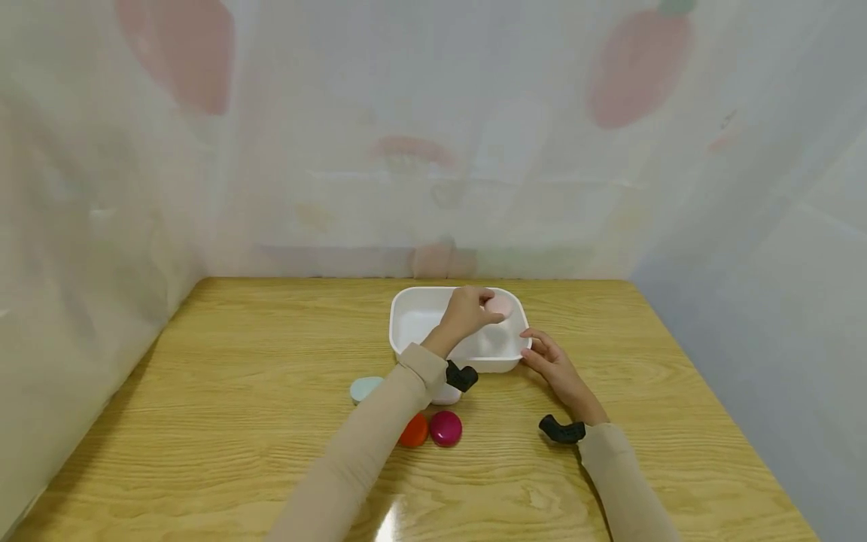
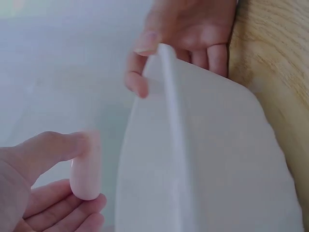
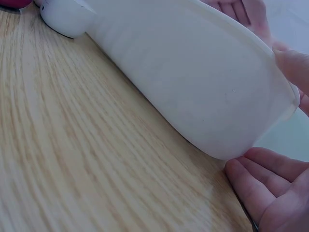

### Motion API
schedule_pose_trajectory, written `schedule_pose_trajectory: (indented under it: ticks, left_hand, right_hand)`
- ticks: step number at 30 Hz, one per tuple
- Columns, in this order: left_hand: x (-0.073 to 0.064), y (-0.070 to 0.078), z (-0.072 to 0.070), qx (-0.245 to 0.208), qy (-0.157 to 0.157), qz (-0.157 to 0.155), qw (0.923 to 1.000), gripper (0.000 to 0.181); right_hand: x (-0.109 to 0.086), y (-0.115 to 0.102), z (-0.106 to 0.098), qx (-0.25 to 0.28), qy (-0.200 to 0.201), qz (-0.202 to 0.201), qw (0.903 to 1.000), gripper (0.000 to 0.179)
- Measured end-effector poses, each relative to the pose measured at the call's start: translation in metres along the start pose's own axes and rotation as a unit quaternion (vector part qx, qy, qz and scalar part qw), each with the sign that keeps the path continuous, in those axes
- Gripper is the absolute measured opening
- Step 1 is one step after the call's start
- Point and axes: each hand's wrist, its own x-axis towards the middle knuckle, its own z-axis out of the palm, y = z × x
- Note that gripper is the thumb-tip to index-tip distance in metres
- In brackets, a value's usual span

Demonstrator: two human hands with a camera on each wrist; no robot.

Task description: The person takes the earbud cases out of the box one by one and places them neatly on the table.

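A white rectangular basin (image 1: 423,357) with rounded corners stands on the table. My left hand (image 1: 467,310) reaches over it and pinches a thick, smooth, pale pink disc (image 1: 500,306) between thumb and fingers, near the basin's far right corner. In the left wrist view the disc (image 2: 86,169) is seen edge-on, inside the wall. With my right hand (image 1: 552,365) I hold the basin's right end. The right wrist view shows the thumb (image 3: 292,67) at the rim and other fingers (image 3: 251,183) against the outer wall.
In front of the basin lie a pale mint rounded piece (image 1: 366,388), a white rounded piece (image 1: 447,394), an orange disc (image 1: 415,431) and a magenta disc (image 1: 446,428). The left forearm partly covers some of them. A printed curtain (image 1: 325,211) hangs behind the wooden table (image 1: 257,361).
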Motion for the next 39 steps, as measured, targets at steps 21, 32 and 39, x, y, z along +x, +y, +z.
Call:
schedule_pose_trajectory:
  ticks: [21, 32, 39]
  left_hand:
    - [-0.055, -0.012, -0.055, -0.048, 0.002, 0.068, 0.9966, 0.044]
    - [-0.090, -0.038, -0.074, -0.045, -0.001, 0.067, 0.9968, 0.042]
    - [-0.110, -0.048, -0.088, -0.068, 0.001, 0.056, 0.9961, 0.042]
  right_hand:
    - [0.002, -0.002, 0.003, 0.004, 0.002, -0.002, 1.0000, 0.038]
    - [0.003, -0.004, 0.003, -0.004, 0.009, 0.012, 0.9999, 0.033]
    - [0.004, -0.006, 0.003, 0.006, 0.002, 0.011, 0.9999, 0.033]
